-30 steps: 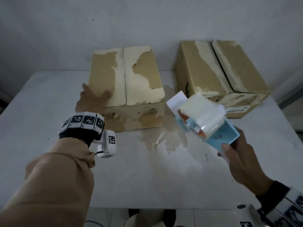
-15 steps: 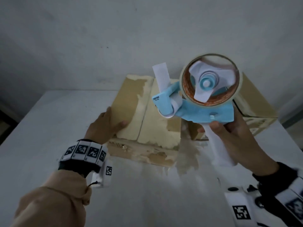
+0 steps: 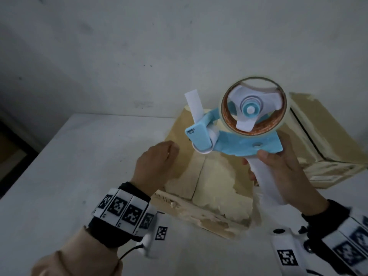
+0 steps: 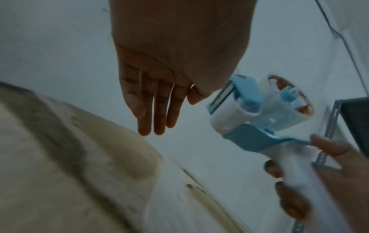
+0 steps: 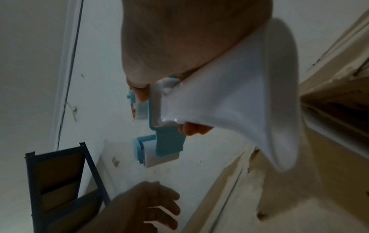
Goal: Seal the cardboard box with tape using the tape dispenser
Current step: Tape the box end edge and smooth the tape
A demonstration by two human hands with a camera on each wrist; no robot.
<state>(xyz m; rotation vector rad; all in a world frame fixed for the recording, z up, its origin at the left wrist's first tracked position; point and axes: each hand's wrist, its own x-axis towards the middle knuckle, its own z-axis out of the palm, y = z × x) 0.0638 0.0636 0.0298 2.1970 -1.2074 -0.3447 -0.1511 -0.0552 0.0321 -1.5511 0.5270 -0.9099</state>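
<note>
A worn cardboard box (image 3: pixel 217 176) with its flaps closed and its surface torn sits in the middle of the white table (image 3: pixel 79 176). My right hand (image 3: pixel 278 174) grips the white handle of the blue tape dispenser (image 3: pixel 239 142) and holds it upright in the air above the box. Its tape roll (image 3: pixel 225 116) faces me, and a white strip (image 3: pixel 195 105) sticks up at the front. My left hand (image 3: pixel 159 162) hovers over the box's left flap; in the left wrist view its fingers (image 4: pixel 153 110) are straight and hold nothing, close to the dispenser (image 4: pixel 247 110).
A second cardboard box (image 3: pixel 322 140) stands to the right, behind the dispenser. A grey wall (image 3: pixel 179 46) rises right behind the table. A dark shelf frame (image 5: pixel 60 181) shows in the right wrist view. Bare table lies to the left and front.
My left hand has lifted off the box's left flap and moved toward the dispenser. The right hand raised the dispenser from low over the table and turned it upright above the box.
</note>
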